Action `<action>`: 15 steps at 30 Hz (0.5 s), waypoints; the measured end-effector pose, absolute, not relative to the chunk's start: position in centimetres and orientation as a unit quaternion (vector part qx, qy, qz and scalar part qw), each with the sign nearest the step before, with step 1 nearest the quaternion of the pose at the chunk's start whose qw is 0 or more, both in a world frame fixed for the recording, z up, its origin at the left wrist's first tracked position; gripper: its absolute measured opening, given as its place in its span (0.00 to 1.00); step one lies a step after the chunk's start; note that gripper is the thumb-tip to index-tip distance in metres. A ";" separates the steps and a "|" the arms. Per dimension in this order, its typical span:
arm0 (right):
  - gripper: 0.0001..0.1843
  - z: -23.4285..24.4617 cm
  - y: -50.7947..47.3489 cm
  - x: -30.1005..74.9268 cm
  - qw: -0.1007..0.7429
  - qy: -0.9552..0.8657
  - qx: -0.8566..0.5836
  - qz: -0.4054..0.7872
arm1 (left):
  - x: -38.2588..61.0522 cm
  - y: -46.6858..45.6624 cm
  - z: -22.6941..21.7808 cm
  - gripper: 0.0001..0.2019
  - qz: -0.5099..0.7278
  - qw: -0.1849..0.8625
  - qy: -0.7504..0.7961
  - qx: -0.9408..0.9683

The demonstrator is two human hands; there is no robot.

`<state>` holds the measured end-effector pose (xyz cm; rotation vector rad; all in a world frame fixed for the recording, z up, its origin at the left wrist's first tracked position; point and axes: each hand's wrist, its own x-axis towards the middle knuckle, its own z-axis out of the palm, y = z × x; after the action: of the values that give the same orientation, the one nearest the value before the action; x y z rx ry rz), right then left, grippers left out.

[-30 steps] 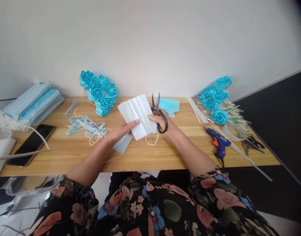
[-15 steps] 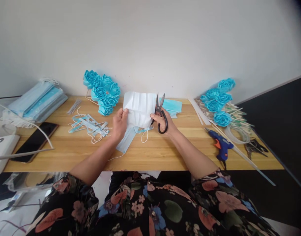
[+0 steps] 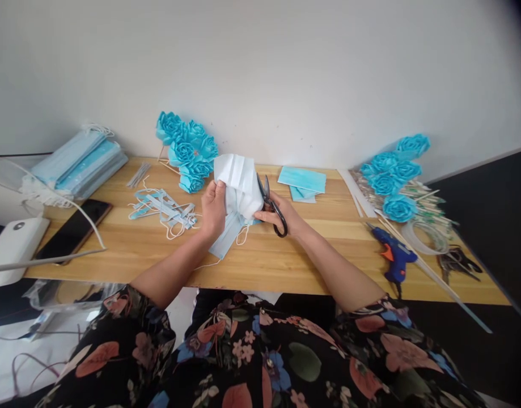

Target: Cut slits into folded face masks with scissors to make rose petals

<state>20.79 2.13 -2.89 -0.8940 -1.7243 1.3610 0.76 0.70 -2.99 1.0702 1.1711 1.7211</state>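
Observation:
A white pleated sheet of face mask material [image 3: 238, 173], creased and bent, is held above the table. My left hand [image 3: 213, 208] pinches its left side between thumb and fingers. My right hand [image 3: 282, 213] is closed around black-handled scissors [image 3: 266, 194], their blades slightly apart and pointing up and away. That hand's thumb also touches the sheet's lower right edge. Below the sheet a pale blue face mask [image 3: 224, 238] with a white ear loop lies on the wood, partly hidden. Blue cut mask pieces [image 3: 303, 180] lie behind my right hand.
Cut strips with ear loops [image 3: 164, 211], blue flowers [image 3: 186, 148], a mask stack [image 3: 75, 164] and a phone [image 3: 75, 229] are to the left. Further flowers [image 3: 390, 170], a blue glue gun [image 3: 394, 252], a tape roll [image 3: 424, 238] and pliers-like tools [image 3: 458, 262] are at right.
The sheet, spread fairly flat before, is now bunched and folded, its right edge drawn inward. My right hand has tilted the scissors to the left. The camera view has shifted slightly.

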 end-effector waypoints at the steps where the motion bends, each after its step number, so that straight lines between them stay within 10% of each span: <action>1: 0.35 -3.0 2.1 20.7 0.376 -0.674 -0.349 0.532 | 0.9 0.7 -3.1 0.22 0.679 0.396 0.456 0.417; 15: 0.26 -1.2 2.1 21.8 0.451 -0.594 -0.391 0.539 | 0.2 1.2 -2.3 0.17 0.672 0.416 0.468 0.396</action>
<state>21.77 2.13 -1.23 -0.9672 -1.4686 1.3332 0.20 1.23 -2.35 0.9948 1.1759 1.6869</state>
